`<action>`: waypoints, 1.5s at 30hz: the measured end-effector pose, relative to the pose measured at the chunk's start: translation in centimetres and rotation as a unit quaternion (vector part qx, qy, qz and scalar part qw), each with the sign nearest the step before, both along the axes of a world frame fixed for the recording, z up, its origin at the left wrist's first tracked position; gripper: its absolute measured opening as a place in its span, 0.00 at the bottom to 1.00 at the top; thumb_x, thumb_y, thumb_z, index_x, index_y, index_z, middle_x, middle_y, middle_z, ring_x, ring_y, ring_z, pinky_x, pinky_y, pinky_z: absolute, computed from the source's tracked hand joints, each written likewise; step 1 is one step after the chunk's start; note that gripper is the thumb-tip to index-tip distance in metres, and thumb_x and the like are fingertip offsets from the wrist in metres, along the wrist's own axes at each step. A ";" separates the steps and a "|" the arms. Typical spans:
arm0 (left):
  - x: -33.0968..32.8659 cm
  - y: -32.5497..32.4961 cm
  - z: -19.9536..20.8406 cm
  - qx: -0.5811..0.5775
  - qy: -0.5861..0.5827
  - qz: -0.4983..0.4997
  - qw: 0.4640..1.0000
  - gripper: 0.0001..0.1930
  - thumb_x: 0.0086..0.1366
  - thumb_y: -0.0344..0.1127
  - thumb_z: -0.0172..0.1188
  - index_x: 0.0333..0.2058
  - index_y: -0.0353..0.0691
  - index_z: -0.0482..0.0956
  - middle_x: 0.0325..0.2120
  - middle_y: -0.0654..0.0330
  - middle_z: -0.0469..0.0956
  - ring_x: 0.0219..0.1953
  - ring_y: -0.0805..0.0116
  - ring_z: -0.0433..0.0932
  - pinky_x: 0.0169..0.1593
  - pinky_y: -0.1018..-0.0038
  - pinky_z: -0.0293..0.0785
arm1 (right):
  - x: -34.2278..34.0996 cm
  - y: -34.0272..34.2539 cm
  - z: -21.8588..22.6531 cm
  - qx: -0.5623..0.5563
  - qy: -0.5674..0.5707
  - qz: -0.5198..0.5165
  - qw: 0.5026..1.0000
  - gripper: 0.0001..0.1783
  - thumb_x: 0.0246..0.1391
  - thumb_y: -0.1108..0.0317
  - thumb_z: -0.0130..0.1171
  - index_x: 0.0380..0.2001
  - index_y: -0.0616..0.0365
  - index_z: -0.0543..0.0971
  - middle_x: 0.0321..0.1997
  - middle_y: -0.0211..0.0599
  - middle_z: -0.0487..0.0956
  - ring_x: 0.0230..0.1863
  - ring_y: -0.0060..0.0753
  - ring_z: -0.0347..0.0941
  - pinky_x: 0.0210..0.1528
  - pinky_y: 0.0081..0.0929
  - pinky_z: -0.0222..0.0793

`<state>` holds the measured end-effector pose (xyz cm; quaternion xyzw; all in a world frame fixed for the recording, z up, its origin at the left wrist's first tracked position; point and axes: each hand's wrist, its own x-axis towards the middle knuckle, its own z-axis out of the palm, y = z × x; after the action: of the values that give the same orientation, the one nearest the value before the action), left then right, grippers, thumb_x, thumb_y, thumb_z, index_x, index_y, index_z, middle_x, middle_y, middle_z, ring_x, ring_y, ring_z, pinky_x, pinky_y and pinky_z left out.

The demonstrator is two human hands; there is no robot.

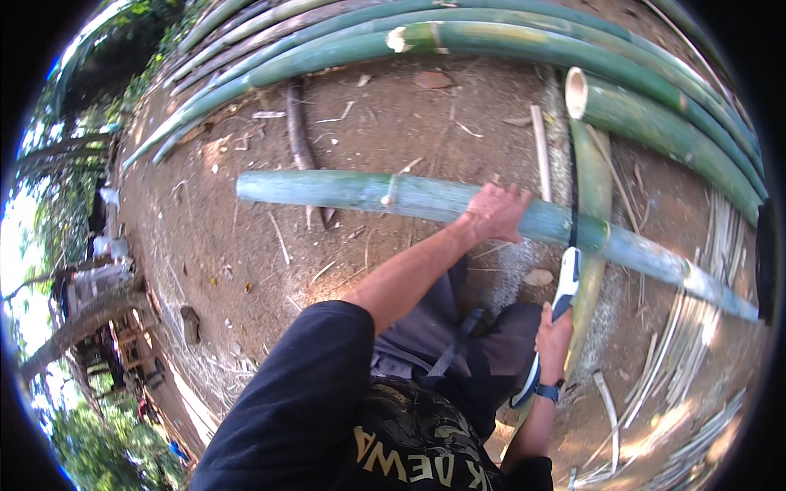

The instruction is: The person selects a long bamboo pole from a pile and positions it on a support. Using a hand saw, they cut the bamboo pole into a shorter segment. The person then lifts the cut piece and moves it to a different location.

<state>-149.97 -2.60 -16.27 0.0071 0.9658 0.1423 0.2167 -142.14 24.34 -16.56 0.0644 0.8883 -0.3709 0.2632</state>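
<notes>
A long green bamboo pole (327, 190) lies crosswise in front of me. My left hand (496, 211) presses down on it near its middle, fingers curled over the top. In my right hand (554, 337) is the white and blue handle of a hand saw (567, 282). The saw's narrow dark blade points away from me and crosses the pole to the right of my left hand, close to a node. How deep the blade sits in the bamboo I cannot tell. Under the pole, near the blade, runs another yellowish-green bamboo piece (591, 168).
Several long bamboo poles (508, 39) lie along the far side, with a thick cut-open length (647, 114) at the far right. A dark branch (300, 131) rests on the dirt beyond the pole. Split bamboo strips (679, 352) are heaped at the right.
</notes>
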 end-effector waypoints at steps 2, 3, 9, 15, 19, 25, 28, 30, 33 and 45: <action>0.4 -0.7 -0.5 0.010 0.014 0.001 1.000 0.44 0.46 0.60 0.71 0.55 0.35 0.69 0.49 0.44 0.75 0.52 0.49 0.77 0.52 0.55 0.74 | -0.1 -1.1 1.6 0.000 -0.033 -0.018 0.999 0.20 0.66 0.61 0.55 0.45 0.69 0.65 0.12 0.33 0.67 0.07 0.26 0.63 0.07 0.27 0.58; 0.3 -0.5 -0.5 0.018 0.011 0.001 1.000 0.43 0.46 0.59 0.72 0.54 0.35 0.70 0.48 0.44 0.75 0.51 0.49 0.78 0.52 0.55 0.74 | -0.2 -1.0 1.5 0.003 -0.029 -0.015 0.999 0.20 0.66 0.61 0.55 0.45 0.68 0.65 0.12 0.32 0.67 0.07 0.26 0.63 0.07 0.27 0.58; 0.5 -0.4 0.1 0.022 0.009 0.011 1.000 0.45 0.44 0.57 0.75 0.57 0.36 0.69 0.48 0.44 0.76 0.51 0.48 0.78 0.53 0.56 0.72 | -0.3 -1.5 1.7 0.022 -0.042 -0.009 0.999 0.20 0.65 0.59 0.56 0.45 0.69 0.67 0.18 0.47 0.72 0.13 0.41 0.70 0.14 0.38 0.65; -0.4 1.0 0.4 0.006 0.000 0.014 1.000 0.43 0.49 0.58 0.71 0.58 0.39 0.66 0.51 0.46 0.75 0.54 0.49 0.77 0.55 0.56 0.71 | -0.1 0.3 1.6 0.056 0.096 0.056 0.992 0.20 0.62 0.59 0.58 0.38 0.68 0.68 0.29 0.68 0.76 0.35 0.72 0.75 0.33 0.55 0.69; 0.4 0.9 0.0 -0.014 0.047 0.010 0.999 0.44 0.47 0.58 0.71 0.57 0.38 0.67 0.49 0.45 0.77 0.51 0.47 0.78 0.51 0.55 0.75 | 5.1 2.3 5.4 0.074 0.045 0.048 0.995 0.22 0.61 0.56 0.58 0.40 0.68 0.68 0.25 0.67 0.77 0.30 0.70 0.75 0.30 0.58 0.69; -0.6 0.6 0.2 0.000 0.019 0.003 1.000 0.41 0.44 0.56 0.71 0.53 0.35 0.71 0.45 0.42 0.77 0.45 0.46 0.82 0.48 0.55 0.78 | 10.1 6.2 7.2 0.028 0.040 0.014 0.999 0.22 0.62 0.58 0.57 0.42 0.71 0.68 0.23 0.67 0.76 0.30 0.70 0.76 0.28 0.56 0.70; -1.0 0.6 0.3 0.003 0.014 0.002 1.000 0.41 0.45 0.56 0.71 0.54 0.36 0.71 0.44 0.42 0.78 0.44 0.45 0.82 0.48 0.55 0.78 | 3.7 1.7 3.2 0.054 0.057 0.031 0.996 0.21 0.62 0.58 0.57 0.39 0.69 0.68 0.24 0.64 0.77 0.30 0.69 0.76 0.27 0.54 0.71; -1.1 0.4 0.4 0.006 0.016 -0.001 1.000 0.41 0.45 0.56 0.71 0.53 0.36 0.71 0.42 0.42 0.79 0.43 0.44 0.82 0.48 0.55 0.78 | 0.8 0.0 1.7 0.064 0.079 0.042 0.994 0.20 0.62 0.58 0.57 0.38 0.68 0.68 0.25 0.65 0.77 0.31 0.69 0.75 0.28 0.54 0.71; -0.5 0.1 -0.1 0.009 0.054 -0.002 0.998 0.41 0.45 0.56 0.71 0.53 0.35 0.71 0.41 0.41 0.79 0.42 0.44 0.83 0.47 0.54 0.78 | 1.8 0.4 3.0 0.046 0.087 0.042 0.994 0.20 0.62 0.58 0.57 0.37 0.67 0.68 0.24 0.64 0.77 0.30 0.69 0.75 0.28 0.56 0.71; -1.5 0.5 -0.4 0.001 0.003 -0.004 1.000 0.47 0.44 0.59 0.70 0.60 0.40 0.67 0.46 0.42 0.79 0.46 0.45 0.82 0.50 0.54 0.76 | -0.6 -0.2 1.1 0.066 0.105 0.055 0.991 0.19 0.62 0.59 0.57 0.39 0.67 0.68 0.23 0.64 0.77 0.29 0.67 0.76 0.28 0.55 0.72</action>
<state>-151.43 -2.10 -16.67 0.0111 0.9664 0.1420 0.2140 -142.79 24.14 -15.49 -0.0064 0.9357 -0.3011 0.1836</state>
